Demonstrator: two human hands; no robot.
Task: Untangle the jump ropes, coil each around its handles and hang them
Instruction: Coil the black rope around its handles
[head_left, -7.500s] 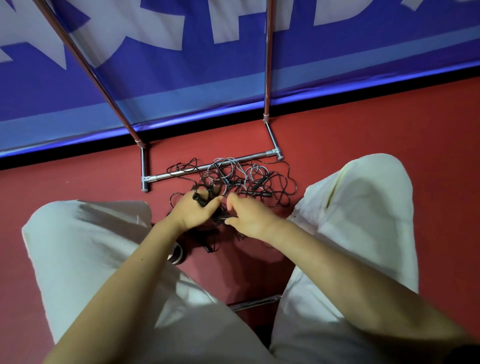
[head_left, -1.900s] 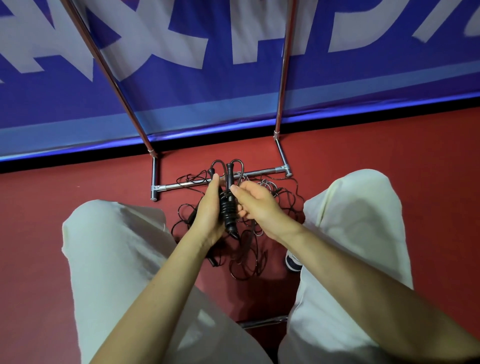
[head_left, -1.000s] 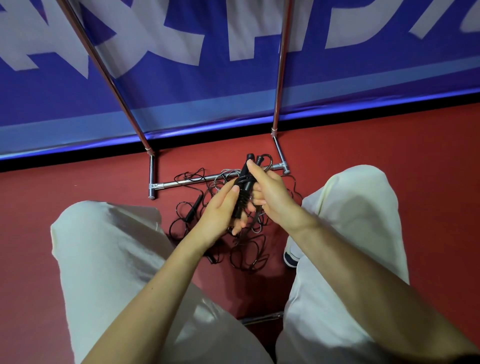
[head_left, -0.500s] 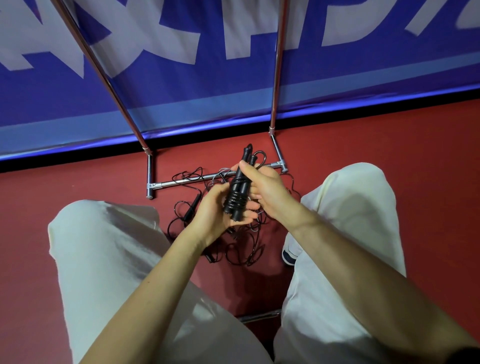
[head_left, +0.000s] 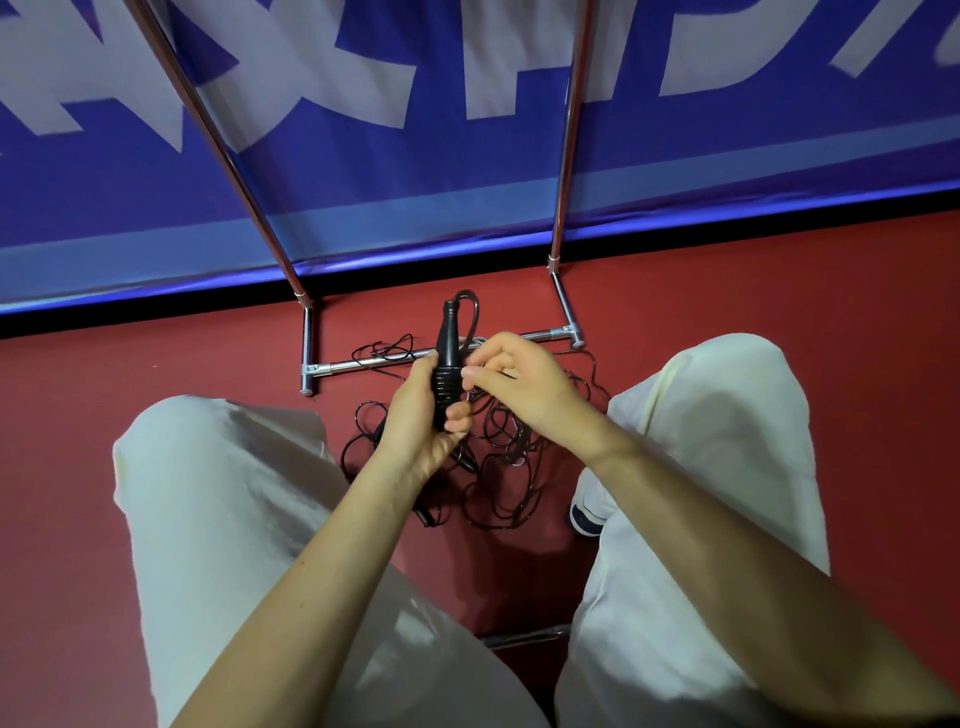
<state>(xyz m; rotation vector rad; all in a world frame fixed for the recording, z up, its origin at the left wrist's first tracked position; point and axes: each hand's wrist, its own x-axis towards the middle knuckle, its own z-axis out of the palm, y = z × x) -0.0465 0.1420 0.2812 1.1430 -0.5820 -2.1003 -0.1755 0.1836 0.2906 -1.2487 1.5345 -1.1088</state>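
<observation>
Black ribbed handles (head_left: 448, 364), cord-wrapped, upright

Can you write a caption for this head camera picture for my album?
Left hand grips black jump rope handles while right hand pinches the cord above the tangled ropes.

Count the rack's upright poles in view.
2: the left pole slants up from the floor frame's left corner, the right pole rises from its right corner. None apparently hidden.
</observation>
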